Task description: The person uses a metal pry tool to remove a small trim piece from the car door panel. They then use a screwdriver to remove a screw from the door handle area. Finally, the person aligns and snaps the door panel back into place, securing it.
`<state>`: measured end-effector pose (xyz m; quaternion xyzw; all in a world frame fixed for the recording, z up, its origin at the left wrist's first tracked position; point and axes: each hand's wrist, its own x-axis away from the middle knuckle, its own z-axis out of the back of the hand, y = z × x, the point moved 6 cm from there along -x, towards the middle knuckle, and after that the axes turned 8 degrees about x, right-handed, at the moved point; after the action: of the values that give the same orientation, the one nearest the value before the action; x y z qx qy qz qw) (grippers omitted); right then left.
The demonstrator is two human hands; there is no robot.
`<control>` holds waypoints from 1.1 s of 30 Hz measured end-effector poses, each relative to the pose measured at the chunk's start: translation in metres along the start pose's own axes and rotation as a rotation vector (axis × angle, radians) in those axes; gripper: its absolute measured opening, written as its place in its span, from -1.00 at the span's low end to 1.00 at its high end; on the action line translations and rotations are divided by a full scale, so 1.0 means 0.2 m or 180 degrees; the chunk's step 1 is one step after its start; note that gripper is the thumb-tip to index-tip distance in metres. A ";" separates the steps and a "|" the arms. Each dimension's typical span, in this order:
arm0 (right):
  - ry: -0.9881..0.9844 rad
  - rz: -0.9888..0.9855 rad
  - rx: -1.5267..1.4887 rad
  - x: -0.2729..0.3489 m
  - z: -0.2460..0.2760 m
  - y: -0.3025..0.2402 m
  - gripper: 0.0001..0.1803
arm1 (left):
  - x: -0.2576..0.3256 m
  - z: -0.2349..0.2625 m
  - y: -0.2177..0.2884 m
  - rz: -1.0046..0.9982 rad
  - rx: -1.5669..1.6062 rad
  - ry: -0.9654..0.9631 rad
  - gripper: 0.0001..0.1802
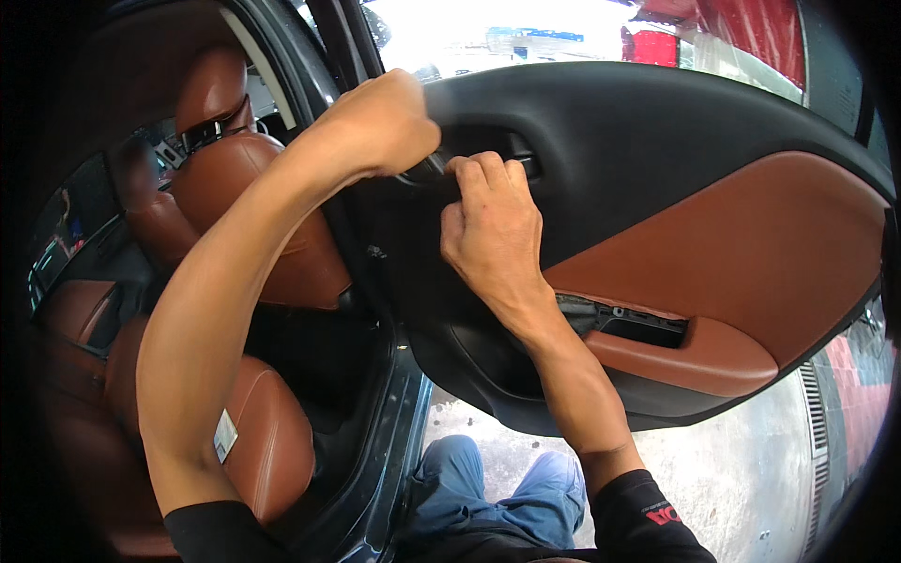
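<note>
Work looks partway: the door panel (648,122) is on the door, but its armrest (723,352) has an uncovered slot (648,330); what is left I cannot tell. The right hand's (493,220) fingers curl together at the handle recess (472,139), upper left; the left hand (389,122), blurred, is a fist beside it, its grip unclear

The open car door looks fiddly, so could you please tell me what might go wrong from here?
If the door swings, the left hand, near its hinge side, might get pinched. A slip by the right hand could scratch the dark trim. Something small might fall into the open recess in the brown armrest.
</note>
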<state>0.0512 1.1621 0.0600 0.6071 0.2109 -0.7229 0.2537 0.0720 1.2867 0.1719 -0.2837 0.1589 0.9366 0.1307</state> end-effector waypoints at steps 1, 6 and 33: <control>0.0002 -0.0003 -0.0017 0.00 0.00 0.00 -0.57 | -0.01 0.00 0.03 -0.0013 0.0090 0.0001 -0.80; -0.0042 -0.0028 -0.0013 0.00 0.01 0.00 -0.60 | 0.00 0.01 0.19 0.0065 -0.0092 -0.0180 -0.81; -0.0161 0.0193 0.0020 0.00 0.01 -0.01 -0.56 | 0.26 -0.14 -0.14 -0.0291 0.0890 0.0928 -0.71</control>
<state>0.0487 1.1625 0.0596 0.5956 0.1836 -0.7306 0.2788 0.0543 1.3107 0.1139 -0.4023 0.2915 0.8475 0.1867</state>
